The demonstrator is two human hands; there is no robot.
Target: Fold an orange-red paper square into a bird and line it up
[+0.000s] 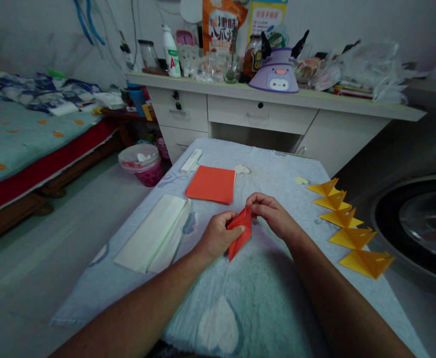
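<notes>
A folded piece of red-orange paper (241, 233) is held over the middle of the cloth-covered table (263, 298). My left hand (217, 237) pinches its left side with the thumb on top. My right hand (273, 215) grips its upper tip with closed fingers. A stack of flat red-orange paper squares (211, 184) lies just beyond my hands. Several folded yellow paper shapes (347, 226) sit in a row along the table's right edge.
A white folded sheet (154, 238) lies at the left, a white box (191, 160) beyond it. A cluttered white desk (270, 107) with drawers stands behind. A pink bin (143, 164) and a bed (24, 144) are at the left.
</notes>
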